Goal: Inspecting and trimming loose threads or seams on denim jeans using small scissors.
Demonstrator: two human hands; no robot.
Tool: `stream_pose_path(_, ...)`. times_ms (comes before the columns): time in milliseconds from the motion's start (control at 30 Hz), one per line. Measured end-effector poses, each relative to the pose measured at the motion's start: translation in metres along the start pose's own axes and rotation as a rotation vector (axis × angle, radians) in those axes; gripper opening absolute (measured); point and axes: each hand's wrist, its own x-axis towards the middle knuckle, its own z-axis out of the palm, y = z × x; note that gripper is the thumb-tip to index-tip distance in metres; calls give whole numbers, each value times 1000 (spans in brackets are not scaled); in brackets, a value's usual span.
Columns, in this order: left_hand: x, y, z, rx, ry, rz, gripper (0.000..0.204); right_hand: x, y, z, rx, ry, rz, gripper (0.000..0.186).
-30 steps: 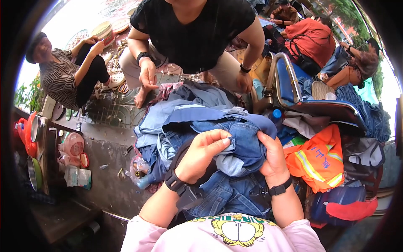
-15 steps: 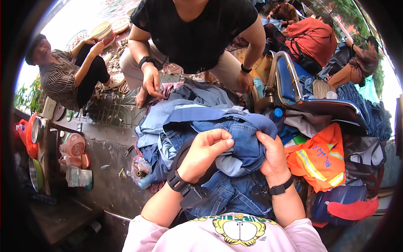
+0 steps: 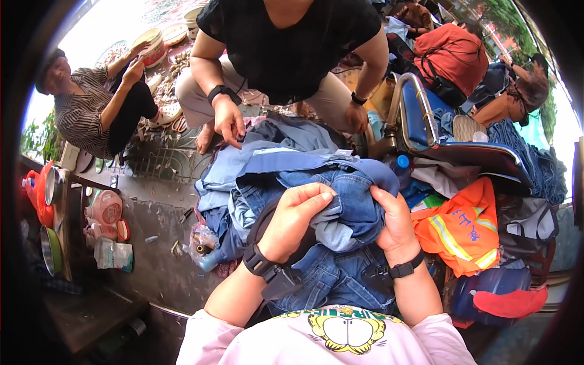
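Observation:
A piece of blue denim clothing (image 3: 351, 198) is bunched up in front of me, its paler inside showing at the lower edge. On its left edge my left hand (image 3: 297, 213) closes in a pinch, thumb against bent fingers. My right hand (image 3: 394, 222) grips the other side, thumb on top and fingers behind the cloth, partly hidden. Beneath lies a heap of jeans and blue cloth (image 3: 219, 188). More denim (image 3: 328, 277) covers my lap. Both my wrists carry black straps.
Opposite me sits a person in a black top (image 3: 292, 48), one hand above the heap. A striped-shirt person (image 3: 85, 109) sits left. At right are a blue chair (image 3: 417, 112), an orange reflective vest (image 3: 459, 228) and a bottle with a blue cap (image 3: 401, 163). A plastic bag (image 3: 204, 240) lies left.
My left hand's fingers have shifted slightly at the denim's edge, and the cloth between my hands has turned a little. The hand of the person opposite has moved down and right.

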Motion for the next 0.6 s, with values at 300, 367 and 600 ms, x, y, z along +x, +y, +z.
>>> stream_pose_path(300, -4, 5, 6, 201, -7, 135, 16, 5, 2, -5, 2, -2, 38, 34)
stream_pose_path(367, -4, 5, 7, 217, -13, 136, 16, 5, 4, -7, -2, -6, 39, 34)
stream_pose_path(600, -4, 6, 10, 258, 8, 151, 13, 1, 6, 0, -91, 30, -35, 31)
